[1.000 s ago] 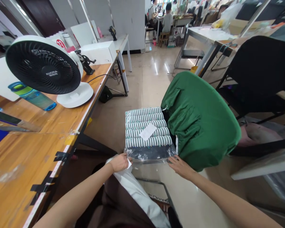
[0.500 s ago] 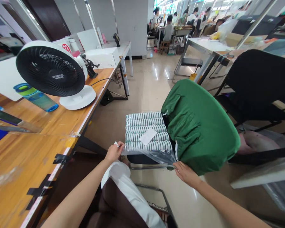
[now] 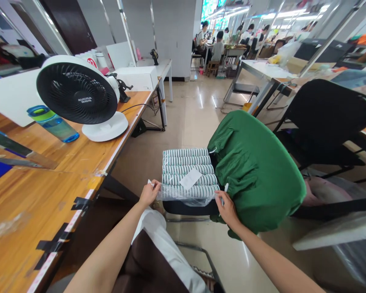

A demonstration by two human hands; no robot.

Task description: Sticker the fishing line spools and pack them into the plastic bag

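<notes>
A clear plastic bag (image 3: 186, 198) wraps a folded green-and-white striped garment (image 3: 187, 169) with a white label (image 3: 190, 179), lying on a chair seat (image 3: 189, 207). My left hand (image 3: 149, 193) pinches the bag's near left corner. My right hand (image 3: 227, 207) grips the bag's near right corner, close to the green cloth (image 3: 256, 171) that covers the chair's back. The bag's open end is lifted and bunched between my hands.
A wooden table (image 3: 49, 179) runs along my left with a white fan (image 3: 79, 97), a blue-lidded bottle (image 3: 53, 124) and a white box (image 3: 137, 77). A black chair (image 3: 326, 118) stands to the right. People sit at tables far back (image 3: 216, 44).
Both hands have pulled the bag's loose near end up and back toward the garment, so the flat flap is now bunched. The view has tilted upward slightly.
</notes>
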